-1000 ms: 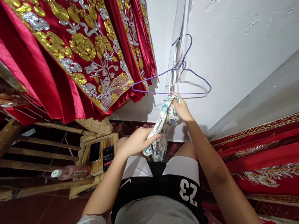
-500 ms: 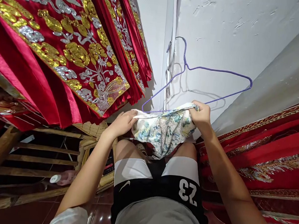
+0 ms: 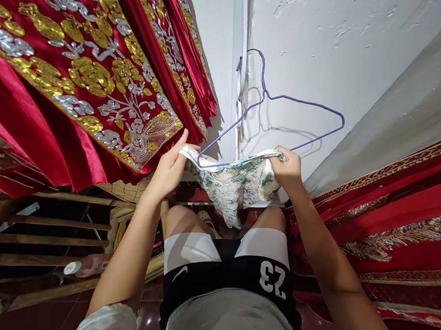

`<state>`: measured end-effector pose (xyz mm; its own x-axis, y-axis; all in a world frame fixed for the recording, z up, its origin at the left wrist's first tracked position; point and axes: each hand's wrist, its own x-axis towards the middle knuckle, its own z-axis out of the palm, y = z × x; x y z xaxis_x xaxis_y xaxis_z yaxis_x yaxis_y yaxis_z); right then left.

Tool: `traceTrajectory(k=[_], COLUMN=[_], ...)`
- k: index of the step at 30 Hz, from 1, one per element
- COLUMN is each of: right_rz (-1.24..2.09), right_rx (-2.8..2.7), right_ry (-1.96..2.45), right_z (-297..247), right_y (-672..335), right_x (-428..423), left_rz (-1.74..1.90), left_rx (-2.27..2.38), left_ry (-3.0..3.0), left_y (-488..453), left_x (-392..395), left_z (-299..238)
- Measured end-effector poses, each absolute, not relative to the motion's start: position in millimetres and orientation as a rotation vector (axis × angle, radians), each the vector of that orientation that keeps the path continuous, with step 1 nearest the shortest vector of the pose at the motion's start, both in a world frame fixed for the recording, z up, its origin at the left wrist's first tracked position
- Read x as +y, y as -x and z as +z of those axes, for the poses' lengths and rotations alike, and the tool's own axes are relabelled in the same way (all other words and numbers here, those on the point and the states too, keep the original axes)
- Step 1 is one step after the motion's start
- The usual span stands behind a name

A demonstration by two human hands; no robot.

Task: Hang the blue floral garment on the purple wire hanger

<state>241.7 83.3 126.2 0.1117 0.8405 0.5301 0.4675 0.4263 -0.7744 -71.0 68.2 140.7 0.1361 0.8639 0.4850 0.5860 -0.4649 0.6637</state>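
A white garment with a blue, green and yellow floral print [image 3: 226,186] is stretched between my two hands above my knees. My left hand [image 3: 170,166] grips its upper left edge, thumb and fingers closed on the cloth. On the other side my right hand [image 3: 287,167] pinches the upper right edge. The purple wire hanger [image 3: 305,101] hangs by its hook from a white vertical strip. Its lower left corner dips into the garment's opening, and cloth hides part of the bottom bar near my right hand.
Red garments with gold and silver sequins [image 3: 135,87] hang at the left, and more red beaded cloth [image 3: 410,220] at the right behind a sheer cover. Below left stands a wooden chair [image 3: 59,223] by a capped bottle [image 3: 86,266]. A white wall [image 3: 314,40] rises ahead.
My left hand has turned upward and shifted left, lifting the garment's left edge over the hanger's left corner. The right hand still holds its side. The view has moved slightly.
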Motion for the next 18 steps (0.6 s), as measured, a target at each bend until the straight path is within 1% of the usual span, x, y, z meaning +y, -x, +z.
traceTrajectory(k=[3,5,7,9,14,16,18], right_rz=[0.372,0.362,0.383,0.437,0.569,0.611,0.644], right_rx=[-1.542,-1.534,-1.516,-1.52,-1.583,-1.609,-1.617], right_ry=[1.24,1.244,1.24,1.231,1.175,1.161,1.153], right_z=[127,128,129,129,132,133,132], right_y=[-248,-250,-249,-247,-242,-239,-235], right_x=[84,85,84,83,76,74,73], left_rz=[1.124,1.041,1.053,1.185,1.661,1.742,1.736], left_rx=[1.511,1.503,1.464,1.467,1.492,1.41,1.297], left_ry=[-2.074,-2.098,-2.106,-2.098,-1.993,-2.035,-2.153], left_y=[84,90,91,89,72,60,45], left_x=[61,55,51,51,69,77,80], left_z=[123,114,110,110,123,134,147])
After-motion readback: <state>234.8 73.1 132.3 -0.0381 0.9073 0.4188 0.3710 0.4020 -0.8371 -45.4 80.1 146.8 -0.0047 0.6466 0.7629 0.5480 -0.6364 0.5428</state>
